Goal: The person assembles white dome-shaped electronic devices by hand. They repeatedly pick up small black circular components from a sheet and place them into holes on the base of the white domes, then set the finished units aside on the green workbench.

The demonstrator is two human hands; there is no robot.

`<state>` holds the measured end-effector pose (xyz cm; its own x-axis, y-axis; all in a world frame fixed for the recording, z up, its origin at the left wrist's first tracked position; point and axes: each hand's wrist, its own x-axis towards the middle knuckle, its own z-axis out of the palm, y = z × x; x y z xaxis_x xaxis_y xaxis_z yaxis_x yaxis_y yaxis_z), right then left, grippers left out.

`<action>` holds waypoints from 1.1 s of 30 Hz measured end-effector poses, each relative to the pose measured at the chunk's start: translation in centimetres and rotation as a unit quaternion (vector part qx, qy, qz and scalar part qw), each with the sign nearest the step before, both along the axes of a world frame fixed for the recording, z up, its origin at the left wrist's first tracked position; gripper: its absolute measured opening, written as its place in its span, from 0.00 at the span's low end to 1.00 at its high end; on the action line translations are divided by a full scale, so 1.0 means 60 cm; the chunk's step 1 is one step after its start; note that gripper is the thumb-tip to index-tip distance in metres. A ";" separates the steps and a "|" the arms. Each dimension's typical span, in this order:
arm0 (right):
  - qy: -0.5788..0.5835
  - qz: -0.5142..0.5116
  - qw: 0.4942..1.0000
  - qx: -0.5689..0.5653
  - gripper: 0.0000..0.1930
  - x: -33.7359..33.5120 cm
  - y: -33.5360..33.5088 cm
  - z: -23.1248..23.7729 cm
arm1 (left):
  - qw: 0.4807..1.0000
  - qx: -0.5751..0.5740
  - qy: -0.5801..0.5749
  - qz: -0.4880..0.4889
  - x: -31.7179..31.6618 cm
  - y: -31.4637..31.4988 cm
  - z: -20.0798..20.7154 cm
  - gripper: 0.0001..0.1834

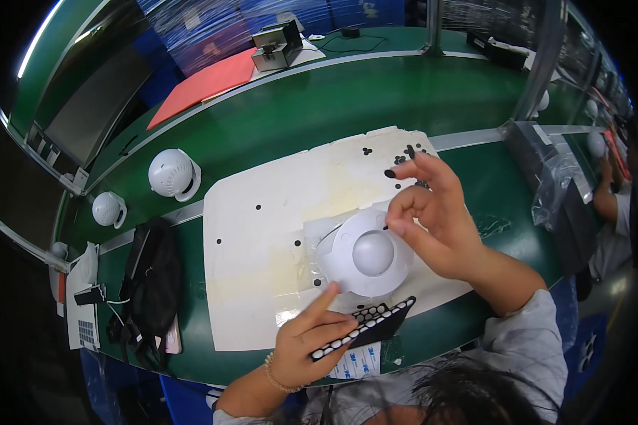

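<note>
A round white plastic housing (346, 234) with a domed centre lies on a white board (244, 297) in front of me. My left hand (308, 343) is closed on a black sheet of white round pads (386, 329), tilted at the board's near edge. Its index finger reaches out to the housing's lower left rim. Over the housing's right side, my right hand (436, 219) pinches thumb and index finger together, the other fingers raised. Dark nails show on it; whether something small sits in the pinch I cannot make out.
Several small black discs (259, 207) dot the board. Two white rounded devices (170, 173) stand at the left, near a black bag (149, 269). A dark box with plastic wrap (546, 177) sits at right. Behind are a metal rail and a red sheet (205, 85). Another person (609, 205) is at far right.
</note>
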<state>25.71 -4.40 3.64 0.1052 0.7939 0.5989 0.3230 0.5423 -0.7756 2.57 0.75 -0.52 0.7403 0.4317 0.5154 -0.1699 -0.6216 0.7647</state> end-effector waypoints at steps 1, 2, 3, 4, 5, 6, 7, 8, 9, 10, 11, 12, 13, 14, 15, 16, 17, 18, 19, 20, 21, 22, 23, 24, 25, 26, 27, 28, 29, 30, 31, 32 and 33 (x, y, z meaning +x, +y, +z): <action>0.025 -0.006 0.999 -0.019 0.34 0.003 0.005 -0.002 | 0.997 -0.035 0.060 -0.019 -0.001 -0.001 -0.001 0.14; 0.017 -0.005 1.000 -0.024 0.34 0.005 0.006 -0.006 | 0.997 -0.030 0.072 -0.012 -0.001 -0.003 0.000 0.14; 0.010 -0.003 1.000 -0.028 0.34 0.006 0.007 -0.009 | 0.996 -0.026 0.083 -0.005 0.000 -0.005 0.001 0.14; 0.003 -0.001 0.999 -0.034 0.34 0.007 0.007 -0.012 | 0.995 -0.021 0.095 0.003 -0.001 -0.007 0.001 0.15; 0.003 -0.001 0.999 -0.038 0.34 0.007 0.008 -0.013 | 0.995 -0.029 0.098 0.006 -0.002 -0.009 0.000 0.15; 0.003 -0.002 0.999 -0.043 0.34 0.006 0.009 -0.012 | 0.994 -0.037 0.101 0.008 -0.004 -0.010 -0.001 0.15; 0.002 -0.004 0.999 -0.046 0.34 0.006 0.009 -0.011 | 0.994 -0.044 0.104 0.009 -0.005 -0.010 -0.001 0.15; 0.003 -0.007 0.999 -0.049 0.34 0.005 0.008 -0.010 | 0.994 -0.032 0.105 0.005 -0.005 -0.010 -0.001 0.15; 0.003 -0.009 0.999 -0.052 0.34 0.004 0.007 -0.011 | 0.994 -0.020 0.106 0.001 -0.005 -0.010 -0.001 0.15; 0.004 -0.011 0.998 -0.055 0.34 0.003 0.007 -0.011 | 0.994 -0.008 0.107 -0.002 -0.005 -0.009 0.000 0.15; -0.002 -0.013 0.998 -0.054 0.33 0.004 0.006 -0.010 | 0.994 -0.016 0.111 -0.001 -0.005 -0.010 0.001 0.15; -0.007 -0.014 0.998 -0.053 0.33 0.004 0.005 -0.010 | 0.993 -0.023 0.115 -0.001 -0.005 -0.010 0.002 0.16; -0.013 -0.015 0.998 -0.051 0.33 0.004 0.005 -0.010 | 0.992 -0.029 0.120 0.001 -0.005 -0.010 0.003 0.16; -0.021 -0.018 0.998 -0.048 0.33 0.004 0.005 -0.011 | 0.993 -0.027 0.117 0.000 -0.005 -0.010 0.002 0.16; -0.029 -0.022 0.998 -0.045 0.33 0.004 0.004 -0.013 | 0.993 -0.025 0.114 -0.001 -0.005 -0.009 0.001 0.16; -0.037 -0.025 0.998 -0.041 0.33 0.004 0.004 -0.014 | 0.994 -0.022 0.111 -0.002 -0.005 -0.009 0.000 0.16; -0.037 -0.026 0.998 -0.040 0.32 0.004 0.004 -0.014 | 0.994 -0.021 0.109 -0.001 -0.006 -0.008 -0.001 0.16; -0.038 -0.027 0.998 -0.039 0.32 0.004 0.004 -0.014 | 0.994 -0.020 0.107 0.000 -0.006 -0.008 -0.003 0.16; -0.038 -0.028 0.998 -0.037 0.32 0.004 0.003 -0.013 | 0.994 -0.018 0.105 0.000 -0.007 -0.008 -0.004 0.16; -0.049 -0.036 0.998 -0.027 0.32 0.003 0.003 -0.015 | 0.994 -0.015 0.104 0.000 -0.006 -0.008 -0.004 0.16; -0.059 -0.044 0.997 -0.018 0.31 0.001 0.002 -0.017 | 0.995 -0.013 0.102 -0.001 -0.006 -0.008 -0.004 0.16; -0.069 -0.051 0.996 -0.008 0.31 0.001 0.001 -0.018 | 0.995 -0.010 0.101 0.000 -0.004 -0.008 -0.003 0.16; -0.173 -0.081 0.981 0.036 0.30 0.001 0.000 -0.017 | 0.995 0.002 0.100 0.003 -0.003 -0.007 -0.003 0.16; -0.275 -0.110 0.952 0.079 0.29 0.001 -0.002 -0.013 | 0.995 0.014 0.100 0.006 -0.002 -0.005 -0.003 0.16; -0.373 -0.136 0.910 0.121 0.29 0.000 -0.003 -0.010 | 0.995 0.026 0.098 0.009 -0.003 -0.004 -0.005 0.16; -0.377 -0.143 0.907 0.124 0.28 -0.002 -0.006 -0.007 | 0.995 0.035 0.092 0.012 -0.002 -0.003 -0.007 0.17; -0.380 -0.149 0.904 0.127 0.27 -0.006 -0.010 -0.004 | 0.995 0.044 0.086 0.015 -0.002 -0.001 -0.009 0.17; -0.384 -0.155 0.900 0.132 0.26 -0.009 -0.013 0.001 | 0.995 0.055 0.078 0.019 -0.002 -0.001 -0.010 0.17; -0.365 -0.165 0.906 0.136 0.26 -0.010 -0.012 0.006 | 0.995 0.066 0.076 0.023 -0.003 -0.002 -0.011 0.17; -0.344 -0.174 0.912 0.140 0.26 -0.010 -0.009 0.012 | 0.994 0.077 0.074 0.027 -0.003 -0.003 -0.011 0.18; -0.322 -0.185 0.918 0.141 0.26 -0.010 -0.007 0.014 | 0.993 0.086 0.074 0.029 -0.003 -0.003 -0.011 0.18; -0.284 -0.151 0.940 0.113 0.25 -0.012 -0.002 0.014 | 0.993 0.087 0.071 0.029 -0.002 -0.002 -0.012 0.18; -0.245 -0.116 0.959 0.085 0.25 -0.017 0.005 0.013 | 0.993 0.089 0.068 0.029 -0.001 0.000 -0.013 0.19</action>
<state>24.67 -4.08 4.40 -0.0591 0.6696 0.7404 0.7529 0.5169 -0.4074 2.49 0.75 -1.30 0.7844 0.3867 0.4849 -0.0331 -0.7546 0.6553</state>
